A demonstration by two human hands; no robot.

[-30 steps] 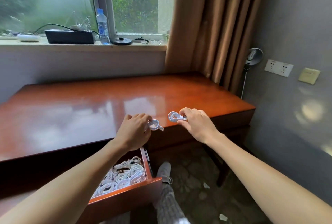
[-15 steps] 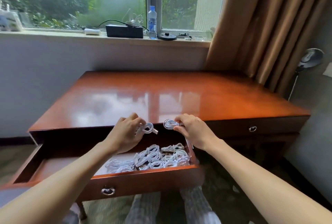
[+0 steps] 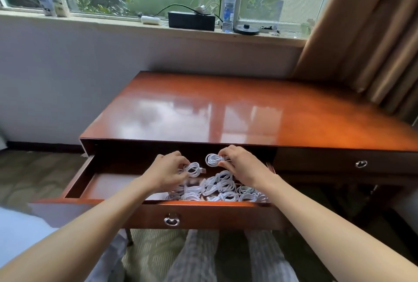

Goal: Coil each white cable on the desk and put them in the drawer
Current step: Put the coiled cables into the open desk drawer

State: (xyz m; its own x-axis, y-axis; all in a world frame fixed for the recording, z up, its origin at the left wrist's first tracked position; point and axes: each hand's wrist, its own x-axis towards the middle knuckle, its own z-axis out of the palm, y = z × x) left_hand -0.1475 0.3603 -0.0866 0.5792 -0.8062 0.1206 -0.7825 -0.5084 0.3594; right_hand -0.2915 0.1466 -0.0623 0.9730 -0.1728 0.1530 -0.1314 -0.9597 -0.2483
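Fingers (image 3: 179, 159) of left hand (image 3: 167, 168) pinch one coiled cable (image 3: 193, 168), right hand (image 3: 243, 165) pinches a second coil (image 3: 213, 160), both just over the pile (image 3: 221, 189) in the open drawer (image 3: 113, 201); light, springy, slick, so probably best gripped across all turns to stop unwinding.

Left hand (image 3: 168, 172), right hand (image 3: 243, 165) lowered coiled cables (image 3: 193, 168) over drawer (image 3: 226, 214)
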